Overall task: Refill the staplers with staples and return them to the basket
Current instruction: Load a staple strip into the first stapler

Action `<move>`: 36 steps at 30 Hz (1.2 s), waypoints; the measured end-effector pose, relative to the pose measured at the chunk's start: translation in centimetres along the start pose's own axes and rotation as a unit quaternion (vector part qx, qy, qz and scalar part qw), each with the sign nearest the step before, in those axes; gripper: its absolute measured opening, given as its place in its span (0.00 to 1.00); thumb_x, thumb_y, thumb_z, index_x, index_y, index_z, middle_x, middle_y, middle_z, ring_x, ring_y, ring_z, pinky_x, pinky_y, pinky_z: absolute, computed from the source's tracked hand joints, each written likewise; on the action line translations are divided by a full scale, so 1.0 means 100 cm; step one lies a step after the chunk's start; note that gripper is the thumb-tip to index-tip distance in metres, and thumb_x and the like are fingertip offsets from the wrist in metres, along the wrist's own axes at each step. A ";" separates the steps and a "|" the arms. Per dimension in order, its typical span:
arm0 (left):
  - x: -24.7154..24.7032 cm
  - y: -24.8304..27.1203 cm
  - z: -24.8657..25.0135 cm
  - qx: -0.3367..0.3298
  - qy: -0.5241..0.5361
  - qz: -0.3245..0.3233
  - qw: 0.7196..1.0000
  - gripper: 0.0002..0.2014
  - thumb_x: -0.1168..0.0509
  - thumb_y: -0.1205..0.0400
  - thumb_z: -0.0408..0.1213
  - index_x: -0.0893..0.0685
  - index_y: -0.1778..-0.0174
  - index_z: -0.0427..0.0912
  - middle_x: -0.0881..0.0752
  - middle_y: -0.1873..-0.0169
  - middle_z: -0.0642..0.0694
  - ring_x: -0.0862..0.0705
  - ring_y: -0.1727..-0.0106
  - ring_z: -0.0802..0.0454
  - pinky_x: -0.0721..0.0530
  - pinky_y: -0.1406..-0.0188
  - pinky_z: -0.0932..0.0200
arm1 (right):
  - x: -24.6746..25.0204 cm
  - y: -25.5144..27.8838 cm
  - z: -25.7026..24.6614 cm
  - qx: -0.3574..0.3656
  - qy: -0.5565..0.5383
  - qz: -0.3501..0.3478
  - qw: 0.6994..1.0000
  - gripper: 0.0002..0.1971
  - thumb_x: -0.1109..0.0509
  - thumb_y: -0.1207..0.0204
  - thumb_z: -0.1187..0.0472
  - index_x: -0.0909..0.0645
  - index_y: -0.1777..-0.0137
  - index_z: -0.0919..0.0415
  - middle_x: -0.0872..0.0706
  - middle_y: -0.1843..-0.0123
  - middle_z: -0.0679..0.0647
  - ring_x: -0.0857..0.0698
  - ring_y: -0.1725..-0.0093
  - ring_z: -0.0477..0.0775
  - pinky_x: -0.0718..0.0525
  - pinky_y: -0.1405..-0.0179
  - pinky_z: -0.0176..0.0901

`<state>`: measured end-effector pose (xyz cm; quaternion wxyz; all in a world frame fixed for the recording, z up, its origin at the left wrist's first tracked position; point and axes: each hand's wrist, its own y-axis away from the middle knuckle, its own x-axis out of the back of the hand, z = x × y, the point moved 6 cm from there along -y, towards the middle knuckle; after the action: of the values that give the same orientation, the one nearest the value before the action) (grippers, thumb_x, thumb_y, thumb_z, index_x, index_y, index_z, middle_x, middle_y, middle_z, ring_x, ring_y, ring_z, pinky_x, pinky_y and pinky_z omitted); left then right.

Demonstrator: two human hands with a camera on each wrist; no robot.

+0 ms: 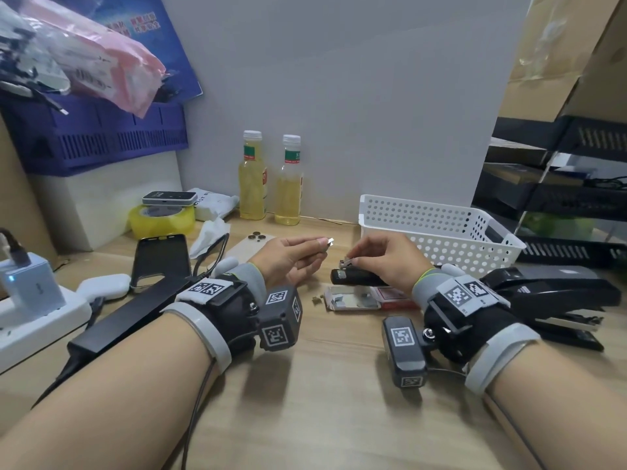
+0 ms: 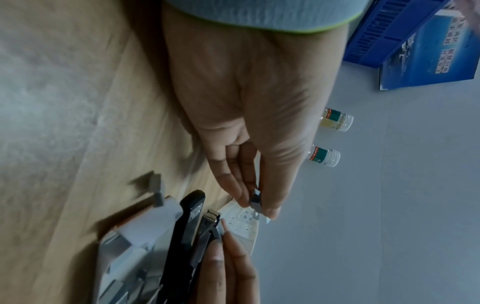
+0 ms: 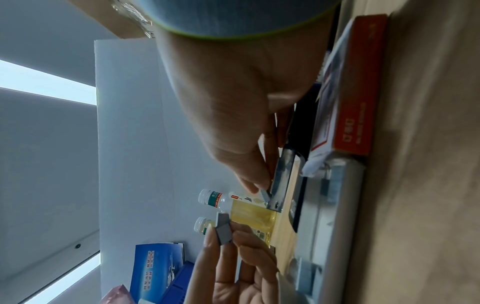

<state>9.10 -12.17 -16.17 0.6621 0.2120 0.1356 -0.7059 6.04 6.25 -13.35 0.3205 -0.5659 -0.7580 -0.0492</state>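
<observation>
A small black stapler (image 1: 356, 277) lies on the wooden desk with its metal magazine (image 3: 281, 174) raised. My right hand (image 1: 383, 256) holds the stapler and its fingertips (image 3: 255, 185) pinch the magazine's front end. My left hand (image 1: 291, 254) hovers just left of it and pinches a short strip of staples (image 1: 329, 241) (image 2: 255, 200) (image 3: 224, 230) between thumb and fingers. An open staple box (image 1: 356, 298) with a red side (image 3: 355, 127) lies in front of the stapler. The white perforated basket (image 1: 437, 225) stands behind, to the right.
A large black stapler (image 1: 556, 293) lies open at the right. Two bottles (image 1: 268, 178) of yellow liquid stand at the back. Phones (image 1: 159, 259), a yellow tape roll (image 1: 163, 220), an earbud case and a power strip (image 1: 34, 313) crowd the left. Black trays (image 1: 559, 198) stand at the far right.
</observation>
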 end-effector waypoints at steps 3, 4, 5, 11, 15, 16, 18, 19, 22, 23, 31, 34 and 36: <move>-0.001 0.001 -0.001 0.006 -0.003 -0.005 1.000 0.04 0.28 0.23 0.25 0.08 0.56 0.32 0.09 0.61 0.38 0.11 0.61 0.49 0.10 0.62 0.62 | -0.001 -0.001 0.002 0.004 0.013 -0.008 1.000 0.05 0.23 0.27 0.67 0.09 0.57 0.56 0.05 0.56 0.50 0.07 0.51 0.48 0.14 0.35 0.53; -0.002 0.001 -0.001 0.006 -0.004 -0.007 1.000 0.04 0.28 0.23 0.25 0.08 0.56 0.32 0.09 0.61 0.38 0.11 0.61 0.50 0.10 0.61 0.62 | -0.001 -0.002 0.002 0.006 0.015 -0.009 1.000 0.05 0.23 0.27 0.66 0.09 0.57 0.55 0.05 0.56 0.49 0.07 0.50 0.47 0.14 0.35 0.53; -0.002 0.001 -0.002 0.005 -0.003 -0.008 1.000 0.04 0.28 0.23 0.25 0.08 0.56 0.32 0.09 0.61 0.39 0.12 0.61 0.50 0.10 0.61 0.62 | 0.000 -0.002 0.002 0.007 0.017 -0.007 1.000 0.05 0.23 0.28 0.65 0.09 0.57 0.54 0.05 0.56 0.49 0.07 0.50 0.47 0.14 0.35 0.54; -0.003 0.000 -0.002 -0.003 -0.012 -0.008 1.000 0.12 0.23 0.35 0.29 0.08 0.56 0.33 0.09 0.60 0.39 0.12 0.59 0.49 0.10 0.58 0.63 | 0.001 -0.002 0.003 0.005 0.022 0.006 1.000 0.04 0.22 0.29 0.62 0.09 0.58 0.52 0.06 0.57 0.46 0.08 0.51 0.46 0.13 0.37 0.54; -0.002 0.000 -0.003 0.003 -0.019 -0.009 1.000 0.11 0.22 0.36 0.29 0.07 0.57 0.34 0.09 0.58 0.38 0.12 0.57 0.48 0.10 0.56 0.61 | 0.001 0.001 -0.001 0.007 0.037 0.004 0.999 0.05 0.22 0.28 0.65 0.09 0.57 0.54 0.06 0.58 0.47 0.08 0.52 0.45 0.13 0.37 0.51; -0.002 0.000 -0.003 0.003 -0.021 -0.010 1.000 0.11 0.22 0.36 0.29 0.06 0.58 0.34 0.09 0.58 0.38 0.12 0.56 0.48 0.10 0.55 0.61 | 0.001 0.001 -0.001 0.008 0.038 0.005 0.999 0.05 0.22 0.28 0.65 0.09 0.58 0.54 0.06 0.58 0.47 0.08 0.52 0.45 0.13 0.37 0.50; -0.002 0.001 -0.002 0.003 -0.022 -0.012 1.000 0.10 0.22 0.35 0.29 0.06 0.58 0.34 0.09 0.59 0.38 0.12 0.56 0.48 0.10 0.54 0.61 | 0.002 0.001 -0.001 0.008 0.029 0.009 1.000 0.05 0.22 0.28 0.65 0.08 0.58 0.53 0.05 0.58 0.47 0.08 0.52 0.45 0.13 0.37 0.51; -0.003 0.001 -0.002 0.004 -0.023 -0.012 1.000 0.10 0.22 0.35 0.29 0.06 0.58 0.34 0.09 0.59 0.39 0.12 0.56 0.48 0.10 0.53 0.61 | 0.003 0.002 -0.001 0.008 0.024 0.010 1.000 0.05 0.22 0.28 0.65 0.08 0.58 0.53 0.05 0.57 0.47 0.08 0.51 0.46 0.13 0.37 0.51; -0.003 0.002 -0.002 0.005 -0.027 -0.010 1.000 0.10 0.22 0.35 0.29 0.06 0.58 0.34 0.09 0.59 0.38 0.12 0.56 0.48 0.10 0.53 0.61 | 0.003 0.002 -0.001 0.006 0.029 0.009 1.000 0.05 0.22 0.28 0.65 0.08 0.58 0.53 0.05 0.58 0.46 0.08 0.51 0.45 0.14 0.36 0.51; -0.003 0.002 -0.002 0.006 -0.028 -0.009 1.000 0.10 0.22 0.35 0.29 0.06 0.58 0.34 0.09 0.59 0.38 0.12 0.56 0.48 0.10 0.53 0.61 | 0.002 0.002 -0.001 0.005 0.033 0.009 0.999 0.05 0.22 0.28 0.65 0.08 0.59 0.52 0.06 0.58 0.46 0.08 0.51 0.45 0.13 0.37 0.50; -0.003 0.003 -0.002 0.006 -0.031 -0.005 1.000 0.09 0.24 0.28 0.27 0.09 0.52 0.33 0.09 0.59 0.39 0.12 0.56 0.49 0.10 0.54 0.62 | 0.005 0.004 -0.002 0.004 0.028 0.023 0.999 0.05 0.22 0.28 0.64 0.08 0.58 0.53 0.06 0.58 0.47 0.08 0.52 0.45 0.13 0.38 0.50; -0.003 0.003 -0.003 0.004 -0.039 -0.004 0.999 0.06 0.26 0.24 0.26 0.08 0.53 0.33 0.10 0.58 0.39 0.12 0.56 0.49 0.11 0.50 0.60 | 0.003 0.003 -0.001 0.001 0.039 0.014 0.999 0.05 0.22 0.28 0.63 0.08 0.59 0.51 0.06 0.58 0.46 0.08 0.51 0.45 0.13 0.37 0.52; -0.003 0.003 -0.003 0.002 -0.043 -0.006 0.999 0.05 0.26 0.24 0.26 0.08 0.54 0.34 0.10 0.57 0.39 0.12 0.55 0.49 0.12 0.47 0.59 | 0.002 0.004 -0.003 0.000 0.048 0.010 0.999 0.05 0.22 0.28 0.63 0.08 0.58 0.51 0.06 0.58 0.46 0.08 0.52 0.44 0.13 0.37 0.50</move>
<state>9.42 -11.75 -16.23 0.6627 0.1819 0.1068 -0.7185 6.46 6.40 -13.10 0.3570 -0.5703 -0.7361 -0.0734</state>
